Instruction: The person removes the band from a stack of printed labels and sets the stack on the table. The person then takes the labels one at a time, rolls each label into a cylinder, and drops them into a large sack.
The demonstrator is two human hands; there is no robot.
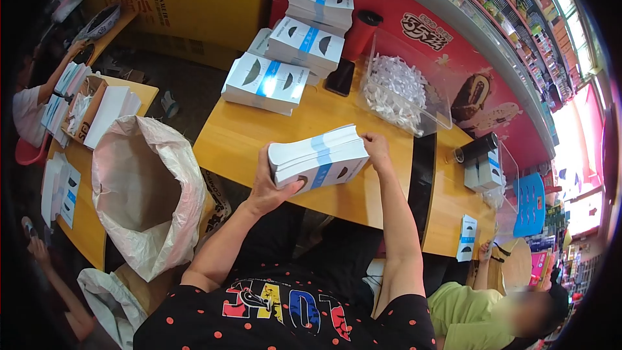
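A thick bundle of white printed cards (pixel 317 159) with a blue band around its middle is held tilted above the wooden table, its layered edges facing up. My left hand (pixel 267 188) is closed around its left end, the thumb pressed on the printed face. At the right end, my right hand (pixel 376 150) grips the corner with bent fingers. Beyond my hands, similar blue-banded stacks (pixel 265 83) of white cards lie on the table (pixel 227 131), more of them piled behind.
A clear bin (pixel 434 109) of white paper strips and a dark phone (pixel 340 78) are at the back. An open white woven sack (pixel 139 188) stands left. A person in a green shirt (pixel 463 314) sits at right; another person's arm (pixel 55 81) reaches over a left table.
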